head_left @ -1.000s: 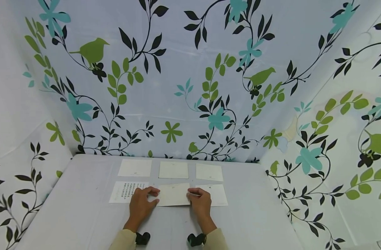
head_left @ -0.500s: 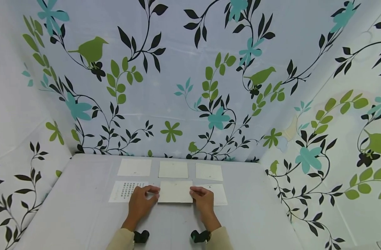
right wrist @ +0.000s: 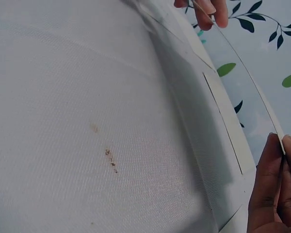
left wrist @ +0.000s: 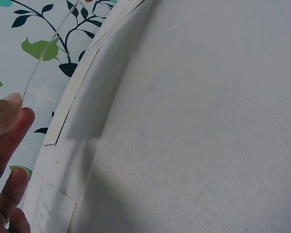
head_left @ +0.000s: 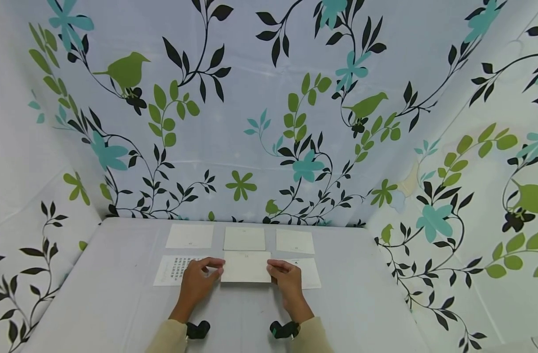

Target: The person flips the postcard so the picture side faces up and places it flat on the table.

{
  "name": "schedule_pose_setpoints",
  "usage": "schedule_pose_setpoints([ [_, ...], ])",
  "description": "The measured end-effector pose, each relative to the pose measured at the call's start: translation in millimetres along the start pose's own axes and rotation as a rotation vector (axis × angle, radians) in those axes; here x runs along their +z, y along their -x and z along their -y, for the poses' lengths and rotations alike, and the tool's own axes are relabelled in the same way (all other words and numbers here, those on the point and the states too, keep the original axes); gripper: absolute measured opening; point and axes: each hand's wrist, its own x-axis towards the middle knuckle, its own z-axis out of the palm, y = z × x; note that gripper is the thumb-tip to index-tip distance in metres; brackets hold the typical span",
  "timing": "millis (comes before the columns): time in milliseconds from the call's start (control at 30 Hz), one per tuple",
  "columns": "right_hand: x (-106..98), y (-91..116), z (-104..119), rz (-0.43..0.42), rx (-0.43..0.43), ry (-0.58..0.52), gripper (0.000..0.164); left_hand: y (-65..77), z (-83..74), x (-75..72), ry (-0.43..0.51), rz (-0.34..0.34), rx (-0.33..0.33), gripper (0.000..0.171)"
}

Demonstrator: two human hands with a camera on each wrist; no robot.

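Observation:
A blank-looking cream card point(head_left: 246, 267) with a tiny mark near its top edge is held above the table between both hands. The left hand point(head_left: 196, 282) pinches its left edge with thumb and forefinger; in the left wrist view these fingers point(left wrist: 20, 124) meet at the card's thin edge. On the opposite side, the right hand point(head_left: 288, 282) pinches the right edge. From the right wrist the raised card point(right wrist: 254, 82) appears edge-on and slightly bowed, with a shadow below it. The left hand partly covers a printed card point(head_left: 167, 272); the right partly covers another white card point(head_left: 310, 274).
Behind the held card, three pale cards lie in a row: left card point(head_left: 189, 237), middle card point(head_left: 244, 239) and right card point(head_left: 294, 242). They rest on a white-covered table point(head_left: 119, 304). A leaf-and-bird patterned curtain point(head_left: 251, 122) rises at the table's back edge.
The held card has risen off the table and moved slightly away from the person, with both hands still on its edges. The right hand has shifted a little to the right.

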Motion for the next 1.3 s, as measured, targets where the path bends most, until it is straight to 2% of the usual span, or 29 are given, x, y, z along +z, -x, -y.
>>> schedule_pose_setpoints([
  [267, -1.1, -1.5, 2.4, 0.023, 0.018, 0.004, 0.024, -1.4, 4.7, -0.8, 0.054, 0.045, -0.045, 0.021],
  [433, -3.5, -2.2, 4.4, 0.068, 0.005, 0.016, 0.025, -2.6, 4.9, -3.5, 0.061, 0.077, -0.06, 0.021],
  [767, -8.8, -4.5, 8.0, 0.159, -0.002, 0.028, 0.025, -6.1, 1.9, -10.0, 0.098, 0.048, -0.043, 0.021],
  [1067, -10.3, -6.3, 8.6, 0.174, -0.021, 0.019, 0.025, -6.3, -4.9, -12.1, 0.108, 0.024, -0.068, 0.021],
  [1300, -11.3, -5.9, 7.8, 0.179, -0.024, -0.006, 0.023, -5.7, -11.1, -14.5, 0.124, 0.007, -0.063, 0.017],
])
